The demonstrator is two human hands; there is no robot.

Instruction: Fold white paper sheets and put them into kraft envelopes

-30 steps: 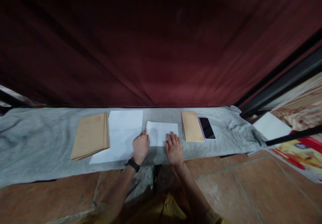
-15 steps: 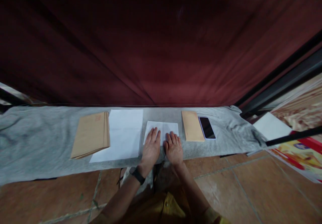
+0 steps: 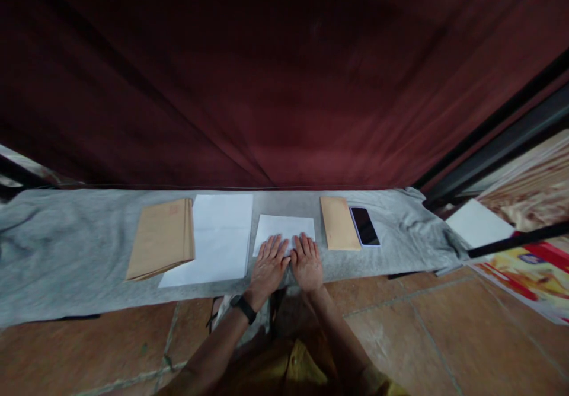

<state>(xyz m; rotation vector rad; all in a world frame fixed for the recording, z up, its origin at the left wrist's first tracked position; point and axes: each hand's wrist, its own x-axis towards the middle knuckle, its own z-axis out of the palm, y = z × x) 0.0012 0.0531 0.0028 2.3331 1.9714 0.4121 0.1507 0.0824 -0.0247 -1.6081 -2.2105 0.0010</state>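
A folded sheet of white paper (image 3: 284, 225) lies flat on the grey cloth in front of me. My left hand (image 3: 268, 264) rests palm down on its near left part, fingers stretched out. Beside it, my right hand (image 3: 306, 261) presses flat on the near right part, fingers also extended. The two thumbs almost meet, and the hands cover the paper's near edge. Left of the hands lies a stack of larger white sheets (image 3: 224, 236). A brown envelope (image 3: 340, 224) is to the right of the paper.
A pile of brown envelopes (image 3: 162, 236) overlaps the white sheets' left side. At the right lies a phone (image 3: 365, 227) with a dark screen. Grey cloth (image 3: 409, 236) covers the narrow surface. Behind it hangs a dark red curtain (image 3: 284, 117); a black metal bar (image 3: 502, 147) slants at the right.
My left hand has slid slightly down toward the paper's near edge, closer to the right hand. The right hand stays nearly in place.
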